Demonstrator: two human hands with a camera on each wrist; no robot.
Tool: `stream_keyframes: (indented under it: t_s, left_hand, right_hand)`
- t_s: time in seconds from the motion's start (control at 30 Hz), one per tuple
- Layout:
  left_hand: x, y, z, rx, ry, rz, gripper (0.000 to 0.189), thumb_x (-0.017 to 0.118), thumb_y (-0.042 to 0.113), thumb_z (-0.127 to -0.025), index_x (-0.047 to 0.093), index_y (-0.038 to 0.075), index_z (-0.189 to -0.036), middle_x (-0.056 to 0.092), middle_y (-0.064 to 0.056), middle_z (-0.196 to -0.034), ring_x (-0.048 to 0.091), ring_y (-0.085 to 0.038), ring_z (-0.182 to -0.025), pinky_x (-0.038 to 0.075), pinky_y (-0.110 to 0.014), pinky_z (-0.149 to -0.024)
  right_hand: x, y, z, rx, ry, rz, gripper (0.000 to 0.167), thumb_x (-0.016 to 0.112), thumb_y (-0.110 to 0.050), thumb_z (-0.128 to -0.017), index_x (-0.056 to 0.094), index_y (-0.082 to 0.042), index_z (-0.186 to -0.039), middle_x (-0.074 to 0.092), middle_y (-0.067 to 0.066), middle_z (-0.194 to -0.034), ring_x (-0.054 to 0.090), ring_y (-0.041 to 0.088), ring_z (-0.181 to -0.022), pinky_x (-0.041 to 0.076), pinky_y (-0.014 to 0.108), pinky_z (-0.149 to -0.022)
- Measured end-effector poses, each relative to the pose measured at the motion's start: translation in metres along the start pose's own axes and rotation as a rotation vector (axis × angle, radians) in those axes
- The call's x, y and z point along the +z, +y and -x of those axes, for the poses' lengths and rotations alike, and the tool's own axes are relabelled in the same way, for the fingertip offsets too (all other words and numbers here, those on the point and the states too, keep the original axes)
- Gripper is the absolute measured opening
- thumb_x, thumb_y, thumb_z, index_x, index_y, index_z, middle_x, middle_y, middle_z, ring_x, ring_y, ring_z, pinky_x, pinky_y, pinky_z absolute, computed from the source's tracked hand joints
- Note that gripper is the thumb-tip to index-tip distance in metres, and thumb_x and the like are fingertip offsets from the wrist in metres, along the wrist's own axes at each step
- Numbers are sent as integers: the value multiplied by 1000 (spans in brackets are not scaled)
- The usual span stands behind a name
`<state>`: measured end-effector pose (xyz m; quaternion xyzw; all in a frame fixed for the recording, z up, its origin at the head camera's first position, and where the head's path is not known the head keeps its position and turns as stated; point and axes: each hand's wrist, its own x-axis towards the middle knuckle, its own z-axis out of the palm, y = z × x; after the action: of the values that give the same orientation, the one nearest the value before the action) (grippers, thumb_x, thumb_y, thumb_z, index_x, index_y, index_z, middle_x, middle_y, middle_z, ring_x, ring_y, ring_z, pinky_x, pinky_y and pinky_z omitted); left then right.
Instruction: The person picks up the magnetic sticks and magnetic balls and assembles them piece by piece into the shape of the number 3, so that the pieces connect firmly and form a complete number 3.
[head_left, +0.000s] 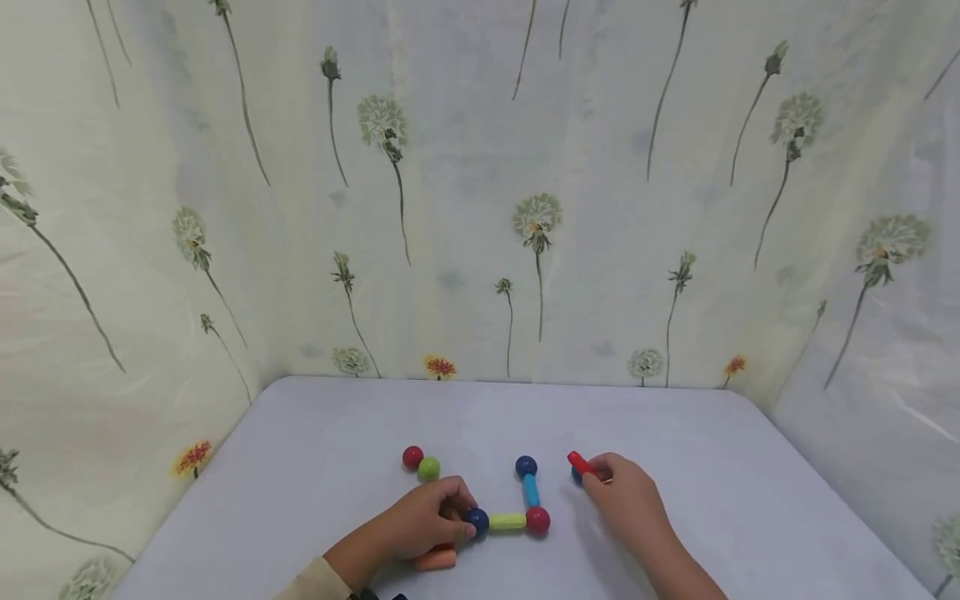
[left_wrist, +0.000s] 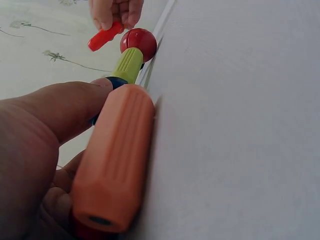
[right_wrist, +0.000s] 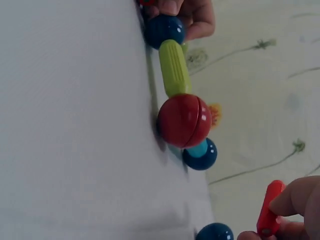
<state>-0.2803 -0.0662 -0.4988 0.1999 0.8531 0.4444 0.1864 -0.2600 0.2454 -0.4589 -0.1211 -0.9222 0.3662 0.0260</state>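
In the head view my left hand [head_left: 427, 523] pinches a dark blue ball [head_left: 477, 522]. A yellow-green rod [head_left: 507, 522] joins that ball to a red ball [head_left: 537, 521]. From the red ball a light blue rod [head_left: 531, 490] runs away from me to a second dark blue ball [head_left: 527, 466]. My right hand [head_left: 628, 502] holds a short red rod [head_left: 580, 462] between thumb and fingers, close to a loose dark blue ball [head_left: 576, 477], partly hidden. An orange rod [left_wrist: 115, 160] lies beside my left hand, large in the left wrist view.
Beyond my left hand a red ball [head_left: 412, 457] and a green ball [head_left: 429, 468] sit side by side on the white table [head_left: 300, 467]. A flower-printed cloth [head_left: 465, 208] rises behind and at both sides. Small dark items [head_left: 367, 595] show at the bottom edge.
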Motion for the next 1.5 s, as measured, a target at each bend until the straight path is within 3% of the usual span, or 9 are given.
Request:
stream_keyframes:
  t_s: [0.3,0.63,0.93,1.2,1.5]
  left_hand:
    - [3,0,-1,10,-2,3,21,82,21,-92,66,26,-105,68,4,-94,63,-17,-87,50,-28,-77]
    - [4,-4,-1,-40,-23,13,21,82,23,-91,67,27,-104,69,3,-95,62,-19,-88,50,-31,-78]
    - [-1,-4,1,-13,-12,16,21,83,21,-91,67,26,-103,69,3,-94,63,-18,-87,50,-30,-76]
    - [-2,-5,1,-19,-7,24,22,83,21,-91,66,26,-104,69,2,-94,63,-20,-87,51,-30,-76]
    - [-2,-2,0,-8,-2,24,22,83,20,-91,66,26,-104,69,4,-93,64,-18,-87,51,-29,-76]
  right_hand:
    - [18,-24,-11,0,43,-109,31,69,-22,-99,64,-3,-123,69,15,-111,63,26,-90,59,33,-71]
    - [47,-42,-17,24,88,-192,32,67,-24,-101,64,-4,-126,69,15,-112,65,28,-95,61,37,-78]
    - [64,-59,-26,71,116,-250,32,66,-24,-101,64,-3,-125,70,17,-112,66,29,-94,61,38,-81]
    - [79,-61,-30,91,131,-287,31,68,-27,-102,64,-7,-125,68,14,-114,63,30,-101,59,40,-84]
    - [91,-57,-36,85,128,-240,32,69,-24,-100,65,-4,-125,69,15,-113,64,30,-100,59,44,-87]
